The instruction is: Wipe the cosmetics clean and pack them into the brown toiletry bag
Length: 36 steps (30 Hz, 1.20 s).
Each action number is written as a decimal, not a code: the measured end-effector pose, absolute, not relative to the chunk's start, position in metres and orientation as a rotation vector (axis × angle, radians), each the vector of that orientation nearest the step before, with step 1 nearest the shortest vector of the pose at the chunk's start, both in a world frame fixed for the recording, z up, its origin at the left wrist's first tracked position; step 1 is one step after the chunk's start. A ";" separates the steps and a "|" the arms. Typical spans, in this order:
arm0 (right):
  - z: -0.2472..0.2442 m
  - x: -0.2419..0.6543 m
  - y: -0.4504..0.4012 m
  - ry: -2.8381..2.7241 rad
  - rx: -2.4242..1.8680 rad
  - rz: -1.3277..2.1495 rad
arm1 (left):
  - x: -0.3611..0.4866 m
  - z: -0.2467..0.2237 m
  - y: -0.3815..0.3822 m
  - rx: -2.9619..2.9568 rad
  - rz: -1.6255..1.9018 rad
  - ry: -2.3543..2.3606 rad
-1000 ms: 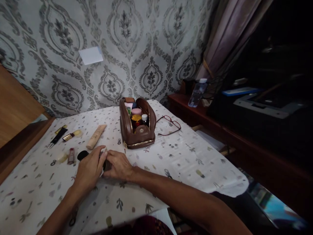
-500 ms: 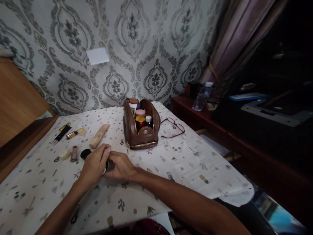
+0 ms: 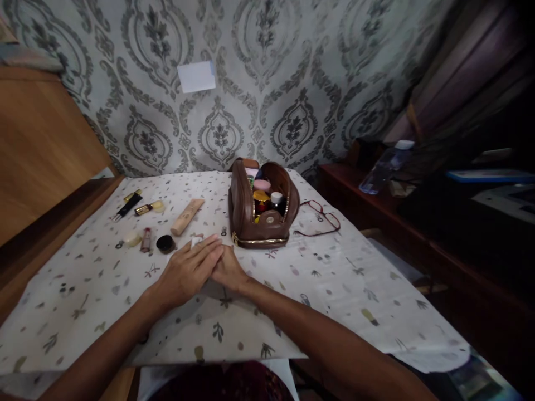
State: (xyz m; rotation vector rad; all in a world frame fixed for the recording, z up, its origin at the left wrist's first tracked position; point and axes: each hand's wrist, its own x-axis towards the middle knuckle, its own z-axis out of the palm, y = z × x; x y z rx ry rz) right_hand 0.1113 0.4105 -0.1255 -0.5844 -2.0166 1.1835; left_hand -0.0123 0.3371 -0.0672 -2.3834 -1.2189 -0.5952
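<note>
My left hand [image 3: 190,267] lies flat across my right hand [image 3: 229,270], its fingers stretched out and side by side. The right hand's fingers are mostly hidden underneath, and I cannot make out whether anything is between the palms. A small white thing [image 3: 196,240] peeks out just behind the left hand. Close beside that hand sits a round black lid or jar [image 3: 166,244]. A beige squeeze tube [image 3: 187,217] lies beyond the hands. Behind and to the right stands a brown zip bag [image 3: 267,234], unzipped, with several jars and bottles inside.
To the left lie a small reddish tube [image 3: 146,240], a cream-coloured round piece [image 3: 132,239], a gold lipstick [image 3: 144,210] and a black tube [image 3: 129,207]. Red-framed glasses [image 3: 320,217] rest right of the bag. A plastic bottle [image 3: 384,170] leans on the dark side shelf.
The view has shifted, moving the scene rightward. My left hand has flattened out over the right. The dark object that showed between my hands is now out of sight.
</note>
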 end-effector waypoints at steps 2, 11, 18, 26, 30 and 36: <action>-0.122 0.113 0.411 -1.904 -0.492 1.330 | -0.017 -0.065 0.338 -2.427 -0.665 -1.199; -0.099 0.122 0.408 -1.699 -0.447 1.952 | -0.021 -0.061 0.340 -2.411 -1.638 -1.579; -0.092 0.123 0.398 -1.604 -0.417 2.205 | -0.009 -0.052 0.341 -1.940 -2.463 -1.868; -0.094 0.122 0.394 -1.692 -0.236 2.256 | -0.011 -0.048 0.343 -1.765 -2.766 -1.822; -0.093 0.121 0.394 -1.617 -0.214 2.302 | -0.012 -0.047 0.345 -1.641 -2.907 -1.694; -0.097 0.119 0.398 -1.451 -0.211 2.232 | -0.018 -0.054 0.343 -1.705 -2.747 -1.741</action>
